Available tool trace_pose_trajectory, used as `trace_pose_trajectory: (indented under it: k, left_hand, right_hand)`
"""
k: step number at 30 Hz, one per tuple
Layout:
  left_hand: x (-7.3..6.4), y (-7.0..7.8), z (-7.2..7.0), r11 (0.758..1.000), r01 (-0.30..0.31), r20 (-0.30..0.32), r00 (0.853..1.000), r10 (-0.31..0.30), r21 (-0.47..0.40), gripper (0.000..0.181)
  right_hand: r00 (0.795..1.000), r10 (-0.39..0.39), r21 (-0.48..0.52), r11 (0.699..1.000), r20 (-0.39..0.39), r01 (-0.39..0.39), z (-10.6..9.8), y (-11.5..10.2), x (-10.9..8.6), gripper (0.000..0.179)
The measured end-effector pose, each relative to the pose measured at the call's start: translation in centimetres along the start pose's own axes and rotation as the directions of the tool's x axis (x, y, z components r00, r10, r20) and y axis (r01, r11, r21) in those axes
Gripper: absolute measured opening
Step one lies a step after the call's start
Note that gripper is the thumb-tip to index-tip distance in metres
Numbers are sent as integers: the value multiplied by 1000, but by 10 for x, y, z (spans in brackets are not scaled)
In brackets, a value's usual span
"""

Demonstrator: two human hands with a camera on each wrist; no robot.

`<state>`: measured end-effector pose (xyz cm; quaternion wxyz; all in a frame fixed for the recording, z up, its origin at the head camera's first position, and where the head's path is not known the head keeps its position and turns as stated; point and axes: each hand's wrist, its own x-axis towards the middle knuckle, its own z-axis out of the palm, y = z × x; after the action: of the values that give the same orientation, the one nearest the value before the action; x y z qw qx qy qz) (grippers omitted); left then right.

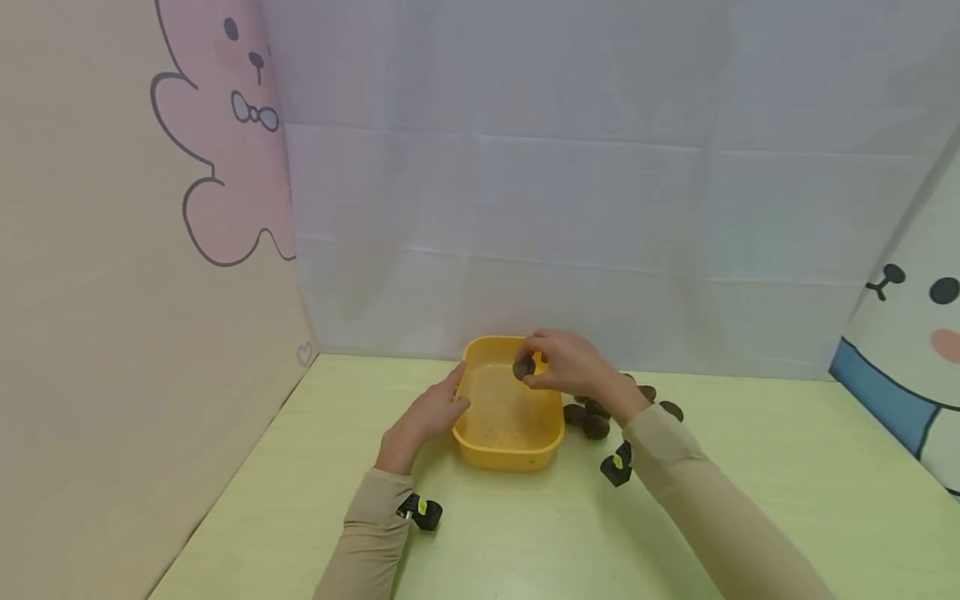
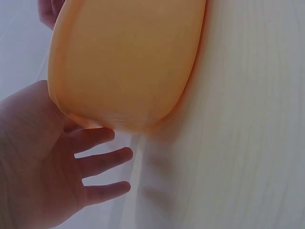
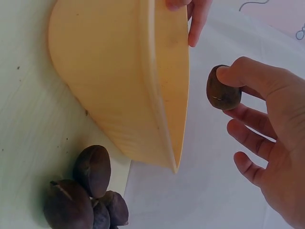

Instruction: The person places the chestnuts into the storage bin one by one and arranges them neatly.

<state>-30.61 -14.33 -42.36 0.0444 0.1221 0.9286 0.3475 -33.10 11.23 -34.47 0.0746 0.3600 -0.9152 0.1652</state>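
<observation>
A yellow plastic basin (image 1: pixel 506 460) sits on the table near the back wall. My left hand (image 1: pixel 429 414) grips its left rim, thumb over the edge and the other fingers stretched along the outer wall in the left wrist view. Above the basin's right side, my right hand (image 1: pixel 567 364) pinches a dark brown chestnut (image 3: pixel 222 93) between thumb and fingertips, the remaining fingers loosely bent. A pale nick shows on that chestnut's shell. Several more chestnuts (image 1: pixel 596 427) lie heaped beside the basin on its right, partly hidden by the right hand and wrist.
The light yellow-green table (image 1: pixel 525 542) ends at a white sheet (image 1: pixel 495 217) behind the basin. Panels with cartoon animals stand at left and right. Each wrist wears a small black camera (image 1: pixel 427 513).
</observation>
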Motion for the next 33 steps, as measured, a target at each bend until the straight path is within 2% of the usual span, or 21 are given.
trace_pose_trajectory:
  k: [12, 16, 25, 33]
  left_hand:
    - [1, 0, 0, 999, -28, 4, 1000, 28, 15, 69]
    - [2, 1, 0, 999, -28, 3, 1000, 28, 16, 69]
    - [1, 4, 2, 998, -56, 12, 998, 56, 28, 68]
    - [-2, 4, -2, 998, -53, 7, 999, 53, 37, 68]
  right_hand:
    - [993, -71, -38, 996, 92, 75, 3, 0, 38, 22]
    - [991, -58, -49, 997, 124, 64, 7, 2, 51, 23]
    - [982, -27, -8, 1000, 185, 29, 23, 8, 76, 28]
    - [985, -49, 179, 984, 163, 20, 44, 21, 88, 29]
